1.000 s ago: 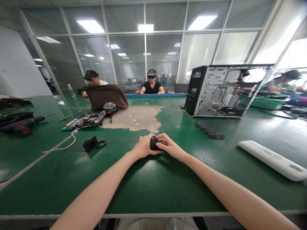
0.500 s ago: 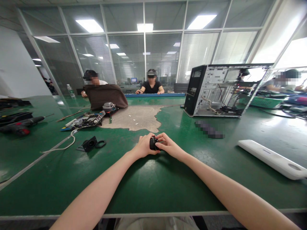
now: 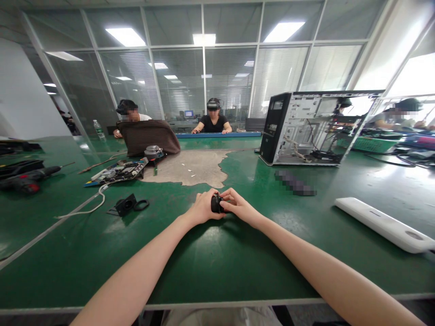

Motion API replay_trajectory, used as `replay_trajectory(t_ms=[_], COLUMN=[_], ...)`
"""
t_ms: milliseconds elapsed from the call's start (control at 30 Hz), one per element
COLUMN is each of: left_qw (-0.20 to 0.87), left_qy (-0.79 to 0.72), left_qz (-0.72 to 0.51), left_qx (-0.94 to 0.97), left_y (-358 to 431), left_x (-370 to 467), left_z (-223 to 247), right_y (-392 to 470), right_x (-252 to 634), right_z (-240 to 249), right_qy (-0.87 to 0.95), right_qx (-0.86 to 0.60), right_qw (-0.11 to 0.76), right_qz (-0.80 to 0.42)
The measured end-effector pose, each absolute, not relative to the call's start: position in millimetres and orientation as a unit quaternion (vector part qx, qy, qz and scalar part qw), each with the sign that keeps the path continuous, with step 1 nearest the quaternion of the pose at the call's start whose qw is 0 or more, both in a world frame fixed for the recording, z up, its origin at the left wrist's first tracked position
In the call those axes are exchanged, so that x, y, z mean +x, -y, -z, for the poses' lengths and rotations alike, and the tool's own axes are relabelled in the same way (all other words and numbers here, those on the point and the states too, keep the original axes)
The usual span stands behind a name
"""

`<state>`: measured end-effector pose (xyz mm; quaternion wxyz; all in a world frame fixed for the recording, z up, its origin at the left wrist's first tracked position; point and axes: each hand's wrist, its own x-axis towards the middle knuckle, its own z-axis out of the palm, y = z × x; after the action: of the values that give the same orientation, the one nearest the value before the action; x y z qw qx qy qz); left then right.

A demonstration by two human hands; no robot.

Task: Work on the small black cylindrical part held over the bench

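Grip of left hand [image 3: 203, 206] wraps a rounded black piece [image 3: 215, 204], right hand [image 3: 240, 208] pinching it over glossy green tabletop [image 3: 217, 267].

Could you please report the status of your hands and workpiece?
Left hand around a small black cylindrical part. Right hand also on it. Flat black ring lies apart, leftward; nothing visibly blocking.

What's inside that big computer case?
Inside the computer case are pale wires and a black part near the bottom. Whatever sits behind its black front panel is covered from view.
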<state>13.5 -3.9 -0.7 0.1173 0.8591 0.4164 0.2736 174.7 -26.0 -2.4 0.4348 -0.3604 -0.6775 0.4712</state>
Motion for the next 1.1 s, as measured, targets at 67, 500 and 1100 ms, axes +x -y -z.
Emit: replay_trajectory(t_ms=[67,500,1100], left_qw=[0.121,0.125,0.111], left_qy=[-0.416,-0.421,-0.411], left_qz=[-0.274,-0.275,-0.277], left_qx=[0.859,0.855,0.862], left_y=[4.7,5.4,2.2], left_x=[13.6,14.2,12.9], left_z=[-0.1,-0.9,3.1], right_y=[24.7,29.4,29.1], right_x=[175.4,175.1,174.6], right_z=[4.5,-1.1,-2.0], right_qy=[0.672,0.67,0.671], right_qx=[-0.37,-0.363,-0.375], right_qw=[0.424,0.43,0.426], right_qz=[-0.481,-0.484,-0.477])
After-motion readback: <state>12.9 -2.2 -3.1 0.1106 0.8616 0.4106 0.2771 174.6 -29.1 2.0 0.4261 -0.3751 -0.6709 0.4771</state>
